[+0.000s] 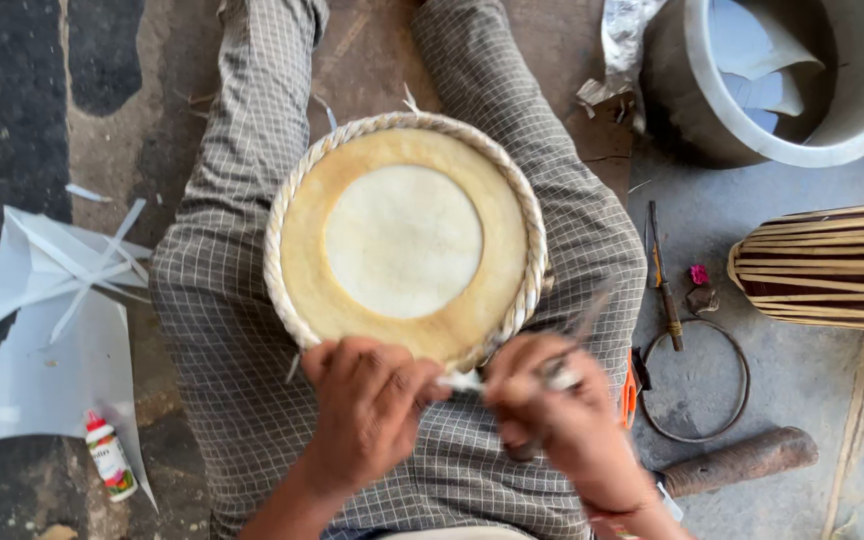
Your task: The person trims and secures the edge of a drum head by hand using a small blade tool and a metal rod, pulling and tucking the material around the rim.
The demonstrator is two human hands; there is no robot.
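Our left hand [367, 405] pinches a pale strap end [464, 381] at the near rim of the drumhead [404, 240] on our lap, while our right hand [552, 410] clenches a blurred metal tool [577, 335]. We judge that steady tension and short strokes keep the braided rim [277, 245] unharmed.

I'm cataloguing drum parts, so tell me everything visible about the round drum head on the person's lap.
The drum head is a flat disc lying face up on the checked-trousered lap. A pale cream inner circle sits in a tan, skin-like ring, edged by a whitish braided rim. The left hand touches its near edge; the right hand, blurred, holds a thin tool beside that edge.
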